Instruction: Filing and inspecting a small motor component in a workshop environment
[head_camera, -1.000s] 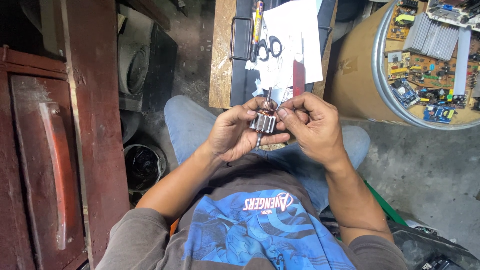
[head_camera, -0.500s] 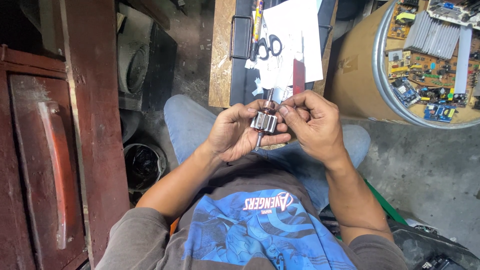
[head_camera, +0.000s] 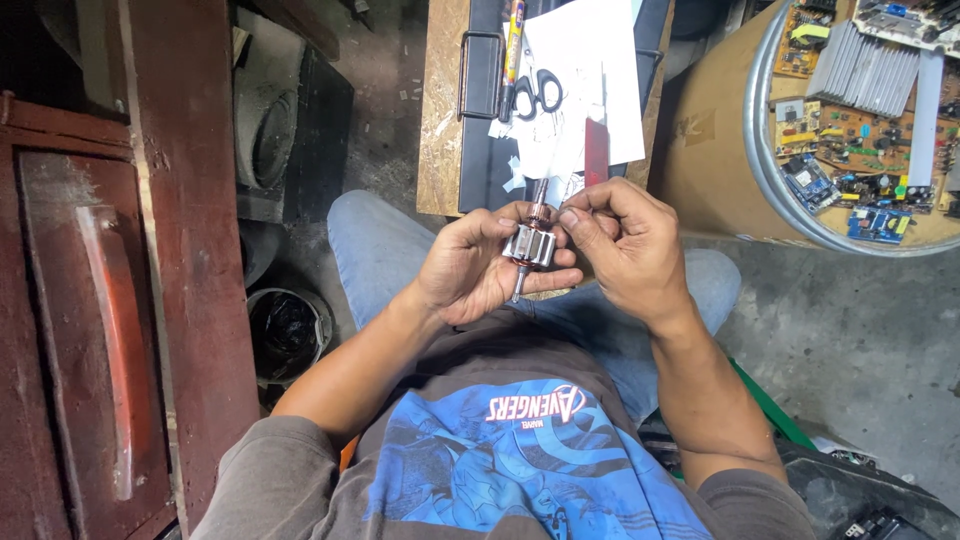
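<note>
A small metal motor armature (head_camera: 529, 243) with a slotted steel core, a copper commutator end and a thin shaft is held over my lap. My left hand (head_camera: 475, 268) cups it from the left and below, fingers curled around the core. My right hand (head_camera: 622, 245) meets it from the right, thumb and forefinger pinched at the top edge of the core. The shaft's lower tip pokes out below my left fingers.
A low wooden board (head_camera: 440, 110) ahead carries a black case (head_camera: 480, 80), scissors (head_camera: 538, 92), white paper (head_camera: 590, 60) and a red strip (head_camera: 597, 150). A round drum (head_camera: 720, 150) at right holds circuit boards (head_camera: 860, 130). A red-brown cabinet (head_camera: 110, 300) stands at left, a dark pot (head_camera: 288, 330) beside it.
Both hands and the armature stay almost in place; my right fingertips have shifted slightly on the top of the core.
</note>
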